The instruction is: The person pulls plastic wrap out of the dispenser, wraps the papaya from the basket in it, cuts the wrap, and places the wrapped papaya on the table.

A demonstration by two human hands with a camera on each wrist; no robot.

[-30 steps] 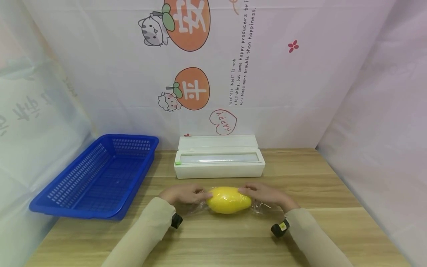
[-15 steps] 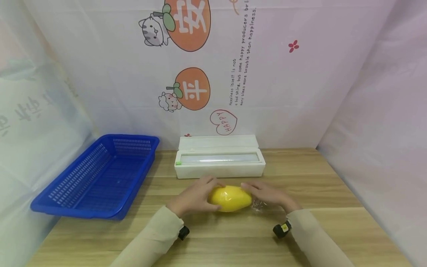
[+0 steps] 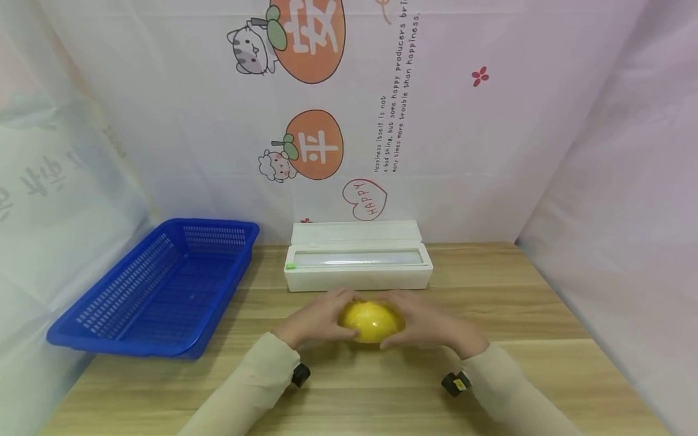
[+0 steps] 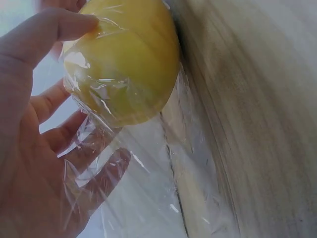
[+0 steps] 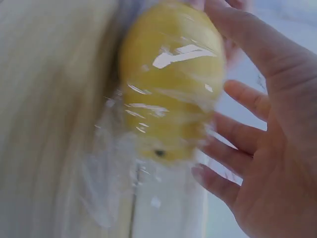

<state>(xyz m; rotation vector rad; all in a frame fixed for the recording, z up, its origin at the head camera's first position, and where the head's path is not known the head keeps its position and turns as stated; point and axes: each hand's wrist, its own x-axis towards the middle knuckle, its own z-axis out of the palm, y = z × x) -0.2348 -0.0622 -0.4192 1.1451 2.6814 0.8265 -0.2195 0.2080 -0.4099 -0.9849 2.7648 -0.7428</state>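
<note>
A plump yellow mango-shaped fruit (image 3: 371, 324), wrapped in clear plastic film, lies low over the wooden table between my hands. My left hand (image 3: 319, 320) holds its left end, thumb at the front and fingers behind. On the right end, my right hand (image 3: 431, 322) curves round in the same way, slightly blurred. Loose cling film (image 4: 148, 183) trails from the left end, across my left fingers in the left wrist view. In the right wrist view, more film (image 5: 101, 188) hangs past the fruit's end, where a small dark spot shows.
Behind the hands stands an open white cling film box (image 3: 357, 278), its lid tipped back and a roll inside. A blue plastic basket (image 3: 226, 290) sits at the left. Printed white cloth (image 3: 447, 151) encloses the back and sides of the table (image 3: 491, 272).
First my left hand, then my right, has moved inward from the film at the fruit's ends to curve round the fruit. Box and basket stay in place.
</note>
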